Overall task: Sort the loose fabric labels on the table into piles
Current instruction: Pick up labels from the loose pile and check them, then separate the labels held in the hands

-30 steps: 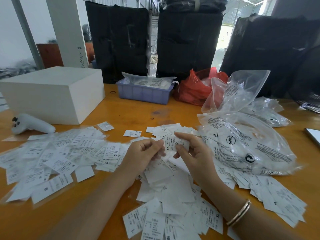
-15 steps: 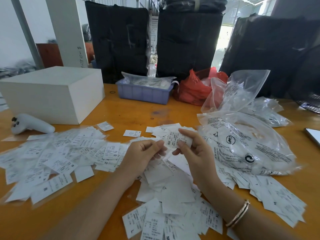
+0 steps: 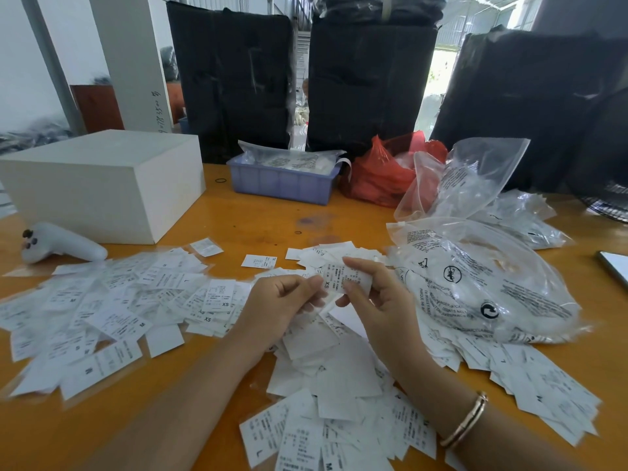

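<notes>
A white label marked XS is held above the middle of the table, pinched between thumb and fingers of the right hand, with the fingertips of the left hand curled against its left edge. Both hands are raised over a loose heap of labels that runs from the centre toward 6 o'clock. At 9 o'clock a flatter pile is spread out, with M and XS prints visible on several pieces. Two single labels lie apart near 12 o'clock of the hands. More labels are scattered at 4 o'clock. A printed clear bag lies just beside the right hand at 3 o'clock, with an upright clear bag behind it. A white box stands at 10 o'clock, a white controller in front of it. A blue tray is seen at 12 o'clock, a red bag touching its right side. A bangle is worn on the right wrist.
</notes>
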`<move>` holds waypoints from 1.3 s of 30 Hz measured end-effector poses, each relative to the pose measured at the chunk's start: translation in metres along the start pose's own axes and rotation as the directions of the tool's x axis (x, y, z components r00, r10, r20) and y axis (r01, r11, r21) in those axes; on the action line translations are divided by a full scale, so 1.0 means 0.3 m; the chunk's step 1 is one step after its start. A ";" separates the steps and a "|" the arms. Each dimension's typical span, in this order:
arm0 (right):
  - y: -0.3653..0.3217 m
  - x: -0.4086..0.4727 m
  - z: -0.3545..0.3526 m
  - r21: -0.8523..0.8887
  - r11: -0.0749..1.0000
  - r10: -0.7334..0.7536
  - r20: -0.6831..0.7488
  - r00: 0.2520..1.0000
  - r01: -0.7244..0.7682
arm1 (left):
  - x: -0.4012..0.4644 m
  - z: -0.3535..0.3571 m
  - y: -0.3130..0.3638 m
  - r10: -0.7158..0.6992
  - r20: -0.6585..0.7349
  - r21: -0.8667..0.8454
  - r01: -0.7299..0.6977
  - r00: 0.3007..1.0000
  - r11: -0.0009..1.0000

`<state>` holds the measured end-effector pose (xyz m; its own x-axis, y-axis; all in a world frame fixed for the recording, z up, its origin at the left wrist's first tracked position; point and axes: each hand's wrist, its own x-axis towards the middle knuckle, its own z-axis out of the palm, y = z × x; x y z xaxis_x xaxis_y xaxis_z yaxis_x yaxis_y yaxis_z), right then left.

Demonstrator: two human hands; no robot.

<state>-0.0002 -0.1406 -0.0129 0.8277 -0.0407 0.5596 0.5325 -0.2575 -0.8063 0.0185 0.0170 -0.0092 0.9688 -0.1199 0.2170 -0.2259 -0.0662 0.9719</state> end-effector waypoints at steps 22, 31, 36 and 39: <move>-0.012 -0.007 0.005 -0.077 0.996 -0.044 0.009 0.999 0.045 | 0.002 -0.006 -0.004 0.008 0.029 0.038 -0.009 1.000 0.999; -0.001 -0.004 -0.001 -0.020 1.000 0.019 0.022 1.000 -0.018 | -0.003 -0.011 0.009 -0.033 0.058 -0.034 0.035 0.998 0.999; -0.004 0.000 -0.003 0.163 0.984 0.080 -0.015 0.997 -0.076 | -0.003 -0.016 0.011 -0.022 0.012 -0.054 0.022 1.000 0.998; -0.014 0.010 -0.019 0.264 0.963 0.087 -0.105 0.991 -0.057 | -0.001 -0.017 0.019 -0.022 -0.022 -0.143 0.019 1.000 0.990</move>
<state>-0.0010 -0.1451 -0.0067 0.8479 -0.1641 0.5041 0.5123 0.0090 -0.8588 0.0173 0.0217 -0.0032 0.9755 -0.0963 0.1976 -0.1910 0.0737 0.9788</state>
